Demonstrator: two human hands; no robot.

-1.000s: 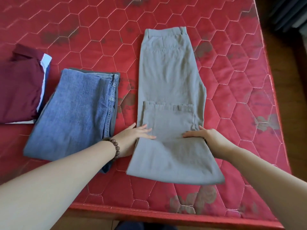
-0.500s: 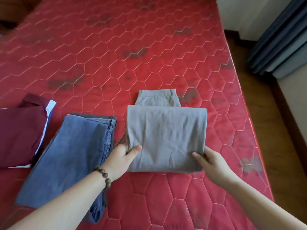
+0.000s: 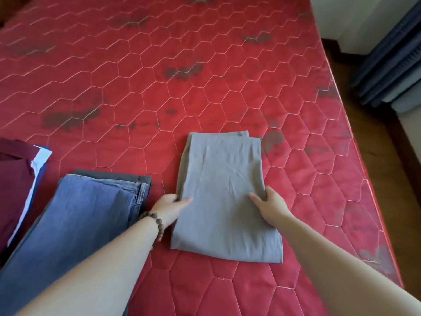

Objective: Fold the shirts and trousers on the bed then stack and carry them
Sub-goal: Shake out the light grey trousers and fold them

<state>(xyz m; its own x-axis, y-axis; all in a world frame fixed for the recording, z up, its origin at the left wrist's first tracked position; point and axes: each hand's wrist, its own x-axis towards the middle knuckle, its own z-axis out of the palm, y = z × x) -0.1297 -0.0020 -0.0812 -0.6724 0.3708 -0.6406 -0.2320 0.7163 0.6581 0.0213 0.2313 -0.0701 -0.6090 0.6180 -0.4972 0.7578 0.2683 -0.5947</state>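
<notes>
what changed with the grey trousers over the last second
The grey cotton trousers, a second ago long with only the leg ends turned up, are now folded into a compact rectangle on the red quilted mattress. The left hand and right hand moved to its side edges, thumbs on top. The folded blue jeans and maroon shirt stayed put.

Red mattress [image 3: 205, 87] quilted in pale hexagonal stitching with dark grey blotches; plain grey folded trousers [image 3: 224, 197]; blue denim jeans [image 3: 75, 224] over a charcoal garment [image 3: 127, 176]; maroon shirt [image 3: 13, 185] above white and blue layers; brown-beaded bracelet [image 3: 155, 224].
</notes>
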